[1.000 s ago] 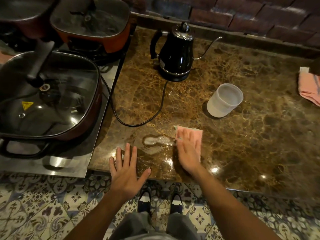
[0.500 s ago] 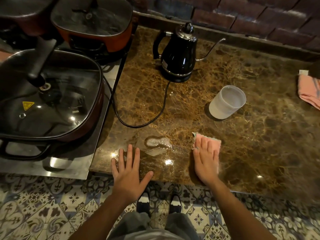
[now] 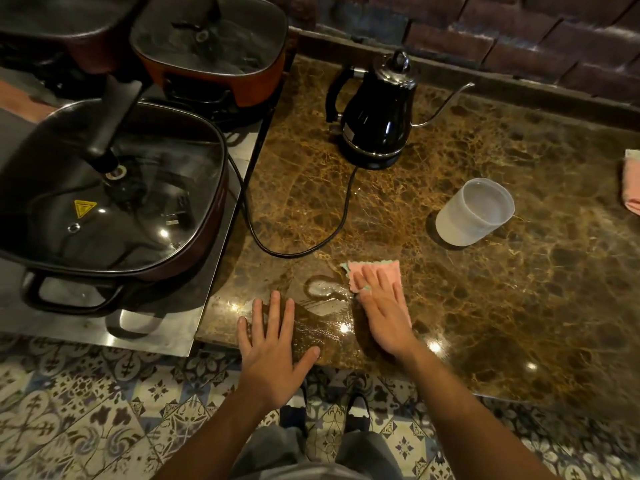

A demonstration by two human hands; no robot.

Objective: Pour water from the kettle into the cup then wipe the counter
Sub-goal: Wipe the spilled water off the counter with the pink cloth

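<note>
On the brown veined marble counter [image 3: 485, 323], near its front edge, we see the right hand [image 3: 382, 313] lying flat, fingers stretched out, pressing down on a pink square cleaning cloth [image 3: 375, 271] rather than gripping it. Just left of the cloth sits a small glistening puddle of water [image 3: 322, 289], its right end touching the cloth's edge. The left hand [image 3: 273, 355] is spread open and empty, palm down at the counter's front edge, beside the puddle. Farther back we find the glossy black gooseneck electric kettle [image 3: 377, 126] standing upright on its base, its black power cord [image 3: 294, 251] looping across the stone. The translucent white plastic cup [image 3: 472, 213] stands to the kettle's right and nearer us, apart from it. A second folded pink cloth [image 3: 632, 185] lies at the far right edge.
</note>
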